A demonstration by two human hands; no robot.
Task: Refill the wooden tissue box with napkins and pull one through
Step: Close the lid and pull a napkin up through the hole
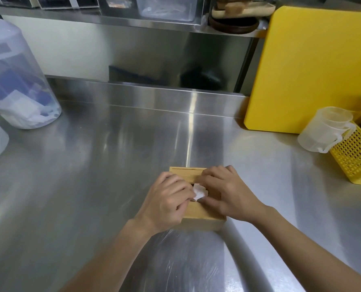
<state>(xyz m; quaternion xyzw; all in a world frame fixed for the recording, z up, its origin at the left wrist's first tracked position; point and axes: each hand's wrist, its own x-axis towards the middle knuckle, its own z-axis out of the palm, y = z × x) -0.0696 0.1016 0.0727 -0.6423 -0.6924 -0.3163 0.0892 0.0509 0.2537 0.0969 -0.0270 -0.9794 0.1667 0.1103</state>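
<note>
The wooden tissue box (198,209) sits on the steel worktop (103,157), near the front edge and about in the middle. Its long side runs from the person toward the back wall. Both hands lie on its lid. The left hand (167,199) pinches a white napkin (199,192) that pokes up from the slot. The right hand (228,192) presses flat on the lid, its fingers spread, just beside the napkin. Bare worktop lies all around. A yellow basket (356,159) and a yellow cutting board (314,68) stand well apart at the right edge.
</note>
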